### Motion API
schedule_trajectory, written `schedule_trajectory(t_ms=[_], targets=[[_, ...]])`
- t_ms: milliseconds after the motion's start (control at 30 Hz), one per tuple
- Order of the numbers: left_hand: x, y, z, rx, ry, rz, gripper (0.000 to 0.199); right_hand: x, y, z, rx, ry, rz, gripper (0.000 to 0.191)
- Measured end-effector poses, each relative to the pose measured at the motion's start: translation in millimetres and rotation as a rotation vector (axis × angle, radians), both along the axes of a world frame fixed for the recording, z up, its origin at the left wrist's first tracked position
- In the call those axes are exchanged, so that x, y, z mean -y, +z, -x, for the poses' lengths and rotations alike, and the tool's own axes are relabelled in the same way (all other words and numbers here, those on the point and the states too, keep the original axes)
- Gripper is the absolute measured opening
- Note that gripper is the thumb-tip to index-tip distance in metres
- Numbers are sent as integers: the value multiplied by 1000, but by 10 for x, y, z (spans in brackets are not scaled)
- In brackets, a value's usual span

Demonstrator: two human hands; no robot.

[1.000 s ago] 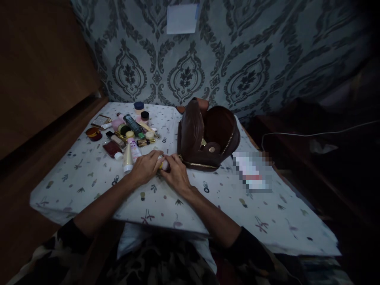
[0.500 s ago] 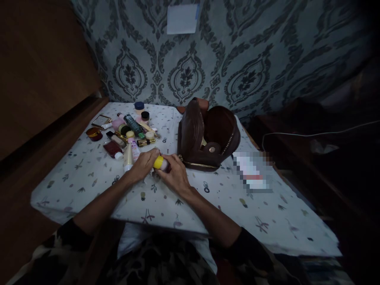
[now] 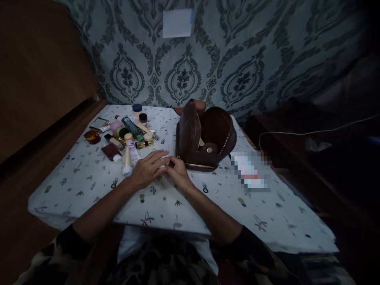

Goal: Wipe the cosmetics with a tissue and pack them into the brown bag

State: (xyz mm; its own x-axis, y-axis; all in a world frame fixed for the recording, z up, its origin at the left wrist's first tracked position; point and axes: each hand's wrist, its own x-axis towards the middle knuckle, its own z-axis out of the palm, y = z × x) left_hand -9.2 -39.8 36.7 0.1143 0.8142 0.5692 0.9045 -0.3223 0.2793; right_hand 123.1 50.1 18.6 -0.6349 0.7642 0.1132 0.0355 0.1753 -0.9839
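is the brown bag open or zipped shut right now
Open. The brown bag gapes at the top, its gold zipper parted and its dark inside showing.

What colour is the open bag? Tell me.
The bag is dark brown, best seen in the head view.

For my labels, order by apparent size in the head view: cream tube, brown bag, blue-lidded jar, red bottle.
Brown bag
Cream tube and red bottle, too alike to rank
Blue-lidded jar

Dim light; a blue-grey wall [image 3: 208,51] with dark ornate patterning rises far behind the cloth-covered counter [image 3: 267,209], brown wooden furniture [image 3: 44,75] at left.
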Motion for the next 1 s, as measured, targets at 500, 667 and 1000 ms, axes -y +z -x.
schedule_trajectory(t_ms=[500,667,1000], targets=[[3,475,-135,559,173,-38,30,-18,677,-390,-456,235,565,51],[-234,739,-477,297,-63,305,46,-429,1189,-805,-455,30,253,47],[-673,703,-864,280,-118,430,28,-879,1533,-1087,-221,-62,-16,45]])
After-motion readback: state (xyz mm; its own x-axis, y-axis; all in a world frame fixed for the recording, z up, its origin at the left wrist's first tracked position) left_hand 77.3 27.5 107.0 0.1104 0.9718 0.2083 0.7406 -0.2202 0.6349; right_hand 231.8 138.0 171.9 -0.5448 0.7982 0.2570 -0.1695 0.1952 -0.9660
